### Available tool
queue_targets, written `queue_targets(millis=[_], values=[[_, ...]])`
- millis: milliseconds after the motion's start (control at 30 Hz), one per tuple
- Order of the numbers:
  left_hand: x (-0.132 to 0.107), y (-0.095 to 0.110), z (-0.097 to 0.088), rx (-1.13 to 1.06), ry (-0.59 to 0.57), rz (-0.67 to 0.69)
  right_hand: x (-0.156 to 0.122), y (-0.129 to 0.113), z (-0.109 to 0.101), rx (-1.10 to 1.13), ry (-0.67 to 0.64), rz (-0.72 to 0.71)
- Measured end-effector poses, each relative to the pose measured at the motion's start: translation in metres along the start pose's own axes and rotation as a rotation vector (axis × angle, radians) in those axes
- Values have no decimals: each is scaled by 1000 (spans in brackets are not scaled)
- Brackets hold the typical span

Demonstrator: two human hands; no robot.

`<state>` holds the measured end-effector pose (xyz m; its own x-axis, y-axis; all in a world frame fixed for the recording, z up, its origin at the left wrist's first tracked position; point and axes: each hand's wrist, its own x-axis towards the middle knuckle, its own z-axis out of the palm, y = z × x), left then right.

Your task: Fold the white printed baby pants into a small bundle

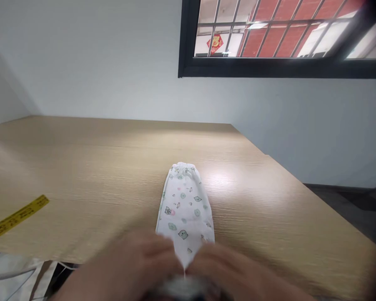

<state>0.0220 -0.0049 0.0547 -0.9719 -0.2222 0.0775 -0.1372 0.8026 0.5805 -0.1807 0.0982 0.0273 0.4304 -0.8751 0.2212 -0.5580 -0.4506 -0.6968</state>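
White printed cloth sleeve (184,205) | laid lengthwise on bench (81,167) | near end clamped between left hand (134,263) and right hand (235,267) | seemingly held taut

Blurred fingers (163,251) hide the lower end of the printed garment (184,205); the left edge cuts off the yellow tape (17,219).

A pale wall (81,62) holds a dark-framed window (278,37) with bars, above a light wood table (113,142) and dark floor (347,200).
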Motion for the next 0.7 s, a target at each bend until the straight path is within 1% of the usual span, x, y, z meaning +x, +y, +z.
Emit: queue_targets(millis=[67, 100, 167, 200, 267, 367, 433, 500, 600, 700], values=[[22, -9, -20, -57, 74, -157, 19, 15, -23, -78, 142, 24], [37, -18, -28, -98, 70, -212, 29, 26, -35, -123, 172, 49], [72, -42, -38, -158, 76, -268, 52, 52, -57, -199, 191, 114], [91, -56, -40, -169, 125, -302, 64, 66, -66, -237, 200, 190], [124, -85, -41, -166, 195, -348, 84, 93, -78, -281, 230, 288], [161, -123, -34, -154, 259, -385, 109, 130, -82, -322, 286, 371], [175, -142, -27, -145, 311, -418, 121, 151, -78, -352, 287, 395], [182, -156, -19, -136, 371, -447, 127, 167, -72, -376, 292, 392], [184, -167, -7, -112, 457, -456, 130, 182, -65, -382, 321, 374], [183, -173, 4, -67, 522, -422, 129, 188, -63, -371, 343, 364]])
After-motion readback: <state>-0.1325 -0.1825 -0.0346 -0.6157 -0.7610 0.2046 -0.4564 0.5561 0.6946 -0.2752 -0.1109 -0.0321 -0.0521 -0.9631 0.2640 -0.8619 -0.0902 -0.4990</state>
